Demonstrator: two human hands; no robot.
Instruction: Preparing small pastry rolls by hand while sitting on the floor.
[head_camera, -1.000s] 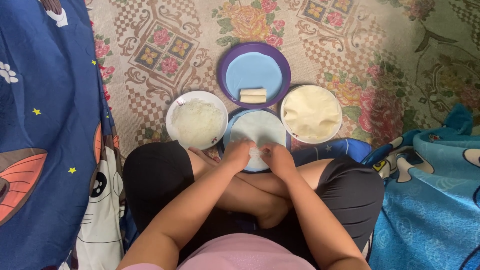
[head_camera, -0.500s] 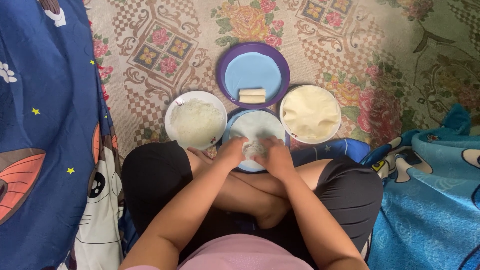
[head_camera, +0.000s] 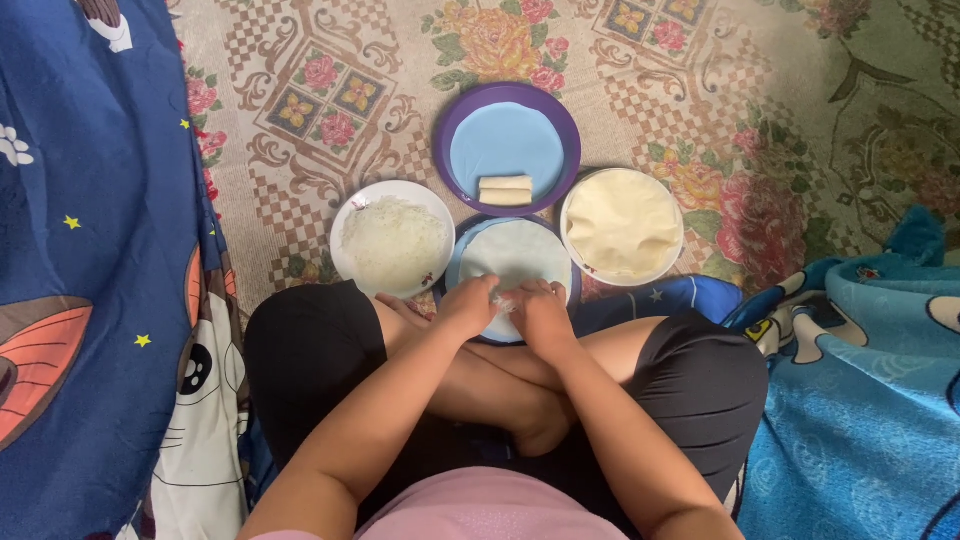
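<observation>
A thin white wrapper sheet lies on a blue plate just in front of my crossed legs. My left hand and my right hand both pinch the sheet's near edge, folded over a bit of white filling, fingers closed on it. To the left sits a white bowl of shredded white filling. On the right a white bowl holds a stack of pale wrappers. Farther out, a purple plate carries finished rolls.
Everything rests on a floral patterned mat. A dark blue cartoon blanket lies along the left, a light blue one at the right. My black-clad knees frame the near plate.
Both hands have stayed at the near edge of the sheet, drawing closer together and working the fold. Bowls and plates have not moved.
</observation>
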